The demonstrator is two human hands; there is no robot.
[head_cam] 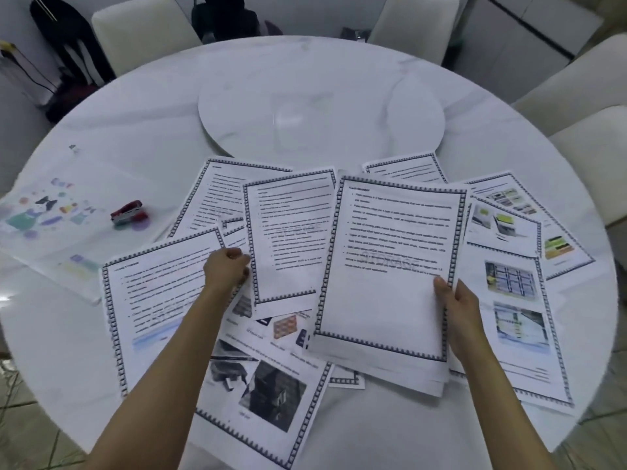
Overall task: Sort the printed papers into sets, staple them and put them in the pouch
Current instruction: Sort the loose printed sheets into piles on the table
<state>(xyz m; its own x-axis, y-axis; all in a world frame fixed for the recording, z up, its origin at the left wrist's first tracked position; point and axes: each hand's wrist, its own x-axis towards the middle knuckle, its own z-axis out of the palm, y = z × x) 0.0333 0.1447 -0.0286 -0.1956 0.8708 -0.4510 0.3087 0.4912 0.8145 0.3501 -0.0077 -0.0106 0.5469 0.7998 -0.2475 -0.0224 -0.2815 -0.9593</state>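
In the right hand (pixel 455 313), paper stack (pixel 383 300); at left hand (pixel 225 269), another sheet (pixel 288 239).

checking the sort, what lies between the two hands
Head view: a bordered text sheet the left hand pinches, then the paper stack the right hand holds.

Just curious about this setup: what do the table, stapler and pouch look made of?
Table: marble or marble-look stone, glossy, faint grey veins. Stapler: probably red plastic with silvery metal. Pouch: likely thin translucent plastic, tabletop showing through its cartoon print.
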